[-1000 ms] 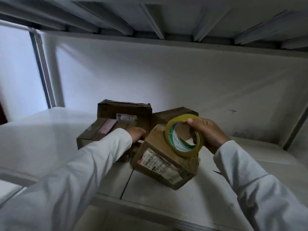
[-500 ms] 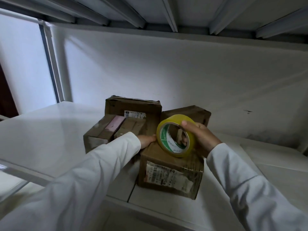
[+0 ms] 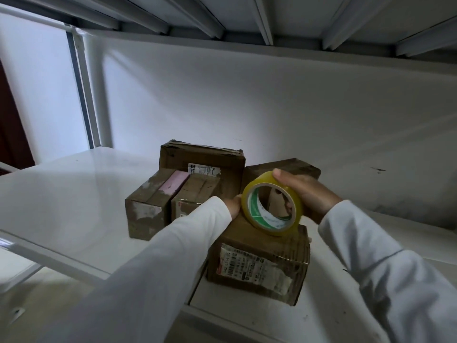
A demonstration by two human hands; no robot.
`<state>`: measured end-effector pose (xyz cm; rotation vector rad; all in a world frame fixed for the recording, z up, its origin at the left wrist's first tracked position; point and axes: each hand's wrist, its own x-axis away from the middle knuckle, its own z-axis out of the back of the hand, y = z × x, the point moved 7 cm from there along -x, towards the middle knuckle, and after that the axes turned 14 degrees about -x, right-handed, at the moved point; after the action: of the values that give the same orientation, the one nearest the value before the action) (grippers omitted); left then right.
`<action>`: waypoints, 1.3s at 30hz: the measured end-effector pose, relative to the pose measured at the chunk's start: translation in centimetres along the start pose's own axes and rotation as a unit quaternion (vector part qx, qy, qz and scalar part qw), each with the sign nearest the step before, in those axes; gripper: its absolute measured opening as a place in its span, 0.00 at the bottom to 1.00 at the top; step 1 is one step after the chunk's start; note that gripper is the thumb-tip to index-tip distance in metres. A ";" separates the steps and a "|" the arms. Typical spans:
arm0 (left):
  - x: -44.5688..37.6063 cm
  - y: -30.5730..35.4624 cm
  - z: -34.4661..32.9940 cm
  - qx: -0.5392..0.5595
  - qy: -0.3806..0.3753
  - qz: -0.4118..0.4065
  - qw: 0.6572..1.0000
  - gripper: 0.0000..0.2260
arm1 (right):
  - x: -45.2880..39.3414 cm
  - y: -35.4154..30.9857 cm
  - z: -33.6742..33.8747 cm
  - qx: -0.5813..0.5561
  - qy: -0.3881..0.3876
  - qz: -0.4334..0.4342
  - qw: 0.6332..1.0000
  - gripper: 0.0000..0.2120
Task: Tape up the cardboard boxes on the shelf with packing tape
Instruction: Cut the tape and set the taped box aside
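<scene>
The right hand (image 3: 306, 194) grips a yellow tape roll (image 3: 272, 203), fingers curled over its outer rim, and holds it on edge upon the top of the front box (image 3: 259, 263). The left hand (image 3: 233, 205) rests at that box's back left corner, mostly hidden by its white sleeve (image 3: 153, 273), so its grip cannot be told. The front box bears a torn label and sits on a white shelf (image 3: 61, 201). Behind it lie more boxes (image 3: 173, 191), close together, against the white wall (image 3: 272, 107)
</scene>
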<state>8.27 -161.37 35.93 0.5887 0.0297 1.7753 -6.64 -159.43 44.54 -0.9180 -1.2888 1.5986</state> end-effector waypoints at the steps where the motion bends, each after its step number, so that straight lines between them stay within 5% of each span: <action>1: -0.2 -0.4 -0.1 0.010 0.000 0.008 1.000 0.26 | -0.2 -0.5 0.5 0.037 -0.004 -0.011 0.999 0.23; 5: -1.4 -1.9 0.2 0.008 0.031 0.050 0.998 0.37 | 0.2 -2.7 3.8 0.184 0.009 -0.071 0.980 0.27; 13: 1.9 -0.2 0.7 -0.020 0.042 0.041 0.998 0.27 | 2.0 1.9 7.3 0.377 0.027 -0.203 0.903 0.19; 18: 2.5 0.2 1.5 -0.041 0.107 0.015 0.993 0.20 | 2.3 3.5 7.4 0.369 0.033 -0.250 0.895 0.18; 22: 3.2 3.3 2.3 -0.194 0.233 -0.134 0.944 0.17 | 2.5 4.8 7.0 0.382 0.029 -0.258 0.887 0.17; 26: 4.6 6.2 -0.8 -0.266 0.146 -0.238 0.923 0.22 | 3.0 5.3 6.8 0.372 0.037 -0.229 0.899 0.17; 32: 4.5 6.6 -1.9 -0.286 0.128 -0.162 0.936 0.34 | 4.3 6.8 7.6 0.264 0.081 -0.169 0.946 0.18; 39: 5.3 2.2 0.5 -0.102 0.210 -0.021 0.972 0.34 | 7.6 8.6 9.5 0.068 0.111 -0.104 0.986 0.20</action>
<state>5.63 -157.32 39.08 0.0577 0.1479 1.8058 -19.60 -156.43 37.75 -0.8224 -1.0701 1.3625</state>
